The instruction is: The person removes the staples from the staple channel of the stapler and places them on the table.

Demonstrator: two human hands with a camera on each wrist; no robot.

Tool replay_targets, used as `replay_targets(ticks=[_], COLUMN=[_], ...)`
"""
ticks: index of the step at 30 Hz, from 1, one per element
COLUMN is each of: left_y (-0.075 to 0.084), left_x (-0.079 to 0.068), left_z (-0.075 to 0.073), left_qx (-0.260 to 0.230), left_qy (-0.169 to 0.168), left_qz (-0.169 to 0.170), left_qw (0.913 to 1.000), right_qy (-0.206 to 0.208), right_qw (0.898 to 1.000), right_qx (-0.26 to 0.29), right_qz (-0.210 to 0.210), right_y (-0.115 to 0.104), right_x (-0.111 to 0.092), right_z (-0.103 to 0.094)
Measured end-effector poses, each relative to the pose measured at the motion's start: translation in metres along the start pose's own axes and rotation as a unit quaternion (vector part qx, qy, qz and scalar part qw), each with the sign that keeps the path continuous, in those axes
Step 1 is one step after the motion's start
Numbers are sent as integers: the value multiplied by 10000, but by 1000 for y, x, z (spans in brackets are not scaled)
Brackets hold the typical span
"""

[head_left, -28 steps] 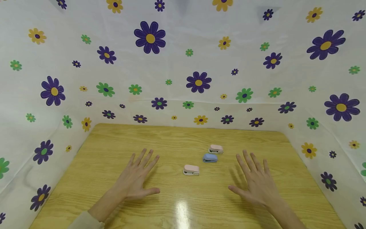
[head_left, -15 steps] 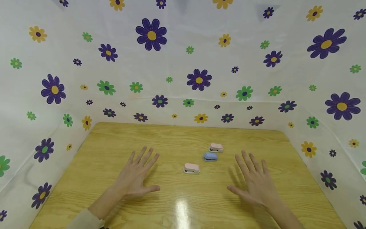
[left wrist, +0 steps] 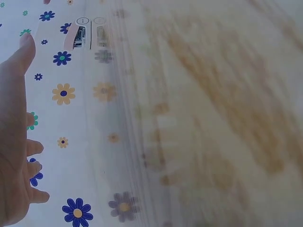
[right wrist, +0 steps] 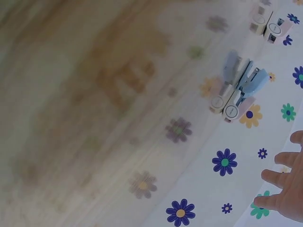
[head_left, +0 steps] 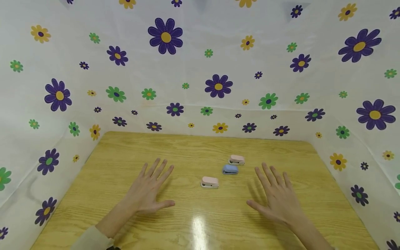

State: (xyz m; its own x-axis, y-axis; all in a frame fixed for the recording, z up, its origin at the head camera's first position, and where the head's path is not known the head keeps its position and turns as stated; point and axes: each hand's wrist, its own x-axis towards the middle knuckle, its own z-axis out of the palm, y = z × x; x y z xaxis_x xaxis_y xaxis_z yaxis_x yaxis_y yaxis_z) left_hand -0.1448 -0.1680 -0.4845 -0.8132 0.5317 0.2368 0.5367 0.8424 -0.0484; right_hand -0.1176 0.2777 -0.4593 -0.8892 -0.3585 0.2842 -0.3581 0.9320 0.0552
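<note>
Currently, left grip (head_left: 146, 193): fingers spread wide, holding nothing.
Right grip (head_left: 278, 200): likewise splayed, nothing held.
Staplers (head_left: 210, 181): three, on the desk (head_left: 187, 151) between them.

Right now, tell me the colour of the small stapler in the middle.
The small, rounded middle stapler is light blue; the head view shows it best.

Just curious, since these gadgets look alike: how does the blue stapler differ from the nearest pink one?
Colour: the blue stapler has a blue top, the nearest pink stapler a pink one. Place: the blue stapler lies close to another stapler, the nearest pink stapler apart. Both rest on the table, untouched.
</note>
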Motion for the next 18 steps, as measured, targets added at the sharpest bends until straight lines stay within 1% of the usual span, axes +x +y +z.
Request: replay_targets(ticks=[4,7,13,18], left_y=[2,3,9,15], left_x=[3,6,18,31], left_z=[-1,0,2,5], left_qx=[27,10,-201,-209], left_qy=[80,69,-111,-238], left_qz=[100,156,240,399], left_qw=[9999,9999,9994,9987], right_qy=[68,64,45,90], right_qw=[9999,9996,9987,9964], right_qx=[-56,-108,-68,3], right_qz=[-124,-236,-505,-847], right_y=[-4,-9,-20,-31], right_x=[3,7,19,32], right_z=[-3,-4,-2,4])
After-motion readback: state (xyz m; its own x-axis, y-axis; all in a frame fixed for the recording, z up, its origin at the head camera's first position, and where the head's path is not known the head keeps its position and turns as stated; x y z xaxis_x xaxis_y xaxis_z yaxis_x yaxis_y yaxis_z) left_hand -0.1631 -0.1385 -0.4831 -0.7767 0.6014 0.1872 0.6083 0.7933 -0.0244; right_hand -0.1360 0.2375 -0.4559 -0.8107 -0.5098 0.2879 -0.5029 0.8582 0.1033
